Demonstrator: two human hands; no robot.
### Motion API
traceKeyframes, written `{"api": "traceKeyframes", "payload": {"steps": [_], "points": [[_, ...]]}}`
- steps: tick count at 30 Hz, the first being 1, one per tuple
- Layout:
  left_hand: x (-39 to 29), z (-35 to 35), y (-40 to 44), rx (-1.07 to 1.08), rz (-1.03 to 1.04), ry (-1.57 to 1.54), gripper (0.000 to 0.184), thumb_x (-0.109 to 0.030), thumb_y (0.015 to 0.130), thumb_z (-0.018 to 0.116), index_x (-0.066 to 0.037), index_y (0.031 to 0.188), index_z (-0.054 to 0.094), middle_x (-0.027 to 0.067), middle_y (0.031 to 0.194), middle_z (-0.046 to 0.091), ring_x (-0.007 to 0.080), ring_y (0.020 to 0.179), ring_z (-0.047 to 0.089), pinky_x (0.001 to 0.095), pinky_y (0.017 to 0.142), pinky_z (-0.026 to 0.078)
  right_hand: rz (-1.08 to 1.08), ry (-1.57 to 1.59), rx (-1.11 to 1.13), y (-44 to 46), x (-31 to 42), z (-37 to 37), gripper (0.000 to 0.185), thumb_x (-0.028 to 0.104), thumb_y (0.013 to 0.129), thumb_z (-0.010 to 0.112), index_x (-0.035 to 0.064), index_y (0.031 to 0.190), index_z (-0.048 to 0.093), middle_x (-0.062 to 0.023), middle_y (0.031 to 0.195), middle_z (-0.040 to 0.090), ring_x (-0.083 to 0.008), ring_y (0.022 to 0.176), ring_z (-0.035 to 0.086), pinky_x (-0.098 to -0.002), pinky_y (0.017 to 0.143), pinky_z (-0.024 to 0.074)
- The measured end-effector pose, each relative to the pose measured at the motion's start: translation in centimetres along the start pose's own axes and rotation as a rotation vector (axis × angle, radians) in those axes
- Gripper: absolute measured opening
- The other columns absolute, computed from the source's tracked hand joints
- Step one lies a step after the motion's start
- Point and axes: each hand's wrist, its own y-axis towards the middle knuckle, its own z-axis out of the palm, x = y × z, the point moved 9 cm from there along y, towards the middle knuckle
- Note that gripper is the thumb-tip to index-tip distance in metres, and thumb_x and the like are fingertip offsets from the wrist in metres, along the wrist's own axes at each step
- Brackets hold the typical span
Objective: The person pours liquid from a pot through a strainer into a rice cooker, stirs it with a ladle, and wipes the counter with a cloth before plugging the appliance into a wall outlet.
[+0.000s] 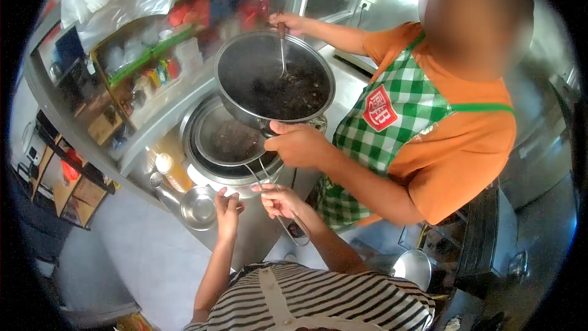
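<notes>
My right hand (280, 202) is closed round the long wire handle of a mesh strainer (228, 140). Dark wet bits lie in the strainer, which rests over a wide round pot (195, 168). To its left, my left hand (228, 209) is raised, fingers loosely apart and nothing in it, close to a small metal bowl (199, 207). Above the strainer, a co-worker tilts a large pot (223, 95) of dark steaming contents, one hand at its near side. The other hand of that person is at the far rim with a ladle (283, 43) that dips into the pot.
The co-worker, in an orange shirt and green checked apron (392, 125), stands close on the right. A squeeze bottle (171, 171) stands left of the lower pot. Beyond the curved counter edge are shelves with packets (162, 73). A metal pail (413, 268) is at lower right.
</notes>
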Motion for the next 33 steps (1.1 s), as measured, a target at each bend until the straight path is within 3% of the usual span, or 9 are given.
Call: {"api": "traceKeyframes", "payload": {"steps": [17,20,23,26,33], "points": [[1.1,-1.1,0.6,-0.002,0.008,-0.004,0.045,-0.019,0.083,0.052,-0.009,0.121,0.031,0.0088,0.102,0.050,0.0178,0.082,0.054,0.0299,0.073,0.043,-0.042,-0.011,-0.003,-0.2,0.3,0.6,0.039,0.014,0.083,0.048,0.0007,0.119,0.041,0.0006,0.062,0.042,-0.0100,0.041,0.040,-0.0247,0.042,0.0370],[0.4,-1.0,0.3,-0.033,0.050,-0.032,0.042,-0.017,0.084,0.051,-0.003,0.118,0.032,0.0107,0.091,0.051,0.0167,0.076,0.055,0.0285,0.067,0.046,-0.047,-0.004,0.000,-0.2,0.3,0.6,0.040,0.014,0.083,0.048,0.0007,0.119,0.041,0.0006,0.062,0.043,-0.0099,0.041,0.040,-0.0247,0.042,0.0371],[0.5,-1.0,0.2,-0.031,0.031,-0.030,0.042,-0.017,0.084,0.051,-0.003,0.118,0.032,0.0108,0.091,0.051,0.0166,0.076,0.055,0.0285,0.068,0.046,-0.041,-0.007,0.013,-0.2,0.3,0.8,0.040,0.013,0.083,0.048,0.0008,0.120,0.040,0.0006,0.062,0.043,-0.0097,0.041,0.040,-0.0242,0.042,0.0372],[1.0,-1.2,0.3,-0.010,-0.002,-0.008,0.045,-0.020,0.084,0.050,-0.008,0.122,0.030,0.0090,0.102,0.051,0.0180,0.083,0.054,0.0302,0.074,0.044,-0.042,-0.009,0.018,-0.1,0.2,0.7,0.040,0.014,0.083,0.048,0.0009,0.120,0.040,0.0006,0.062,0.043,-0.0094,0.041,0.040,-0.0239,0.041,0.0374],[0.4,-1.1,0.3,-0.013,0.023,0.022,0.046,-0.020,0.084,0.049,-0.007,0.123,0.030,0.0099,0.102,0.051,0.0180,0.084,0.053,0.0305,0.075,0.045,-0.022,-0.012,0.016,0.4,-0.2,0.1,0.036,0.013,0.084,0.046,0.0031,0.119,0.042,0.0015,0.060,0.042,-0.0094,0.041,0.041,-0.0251,0.042,0.0383]]}}
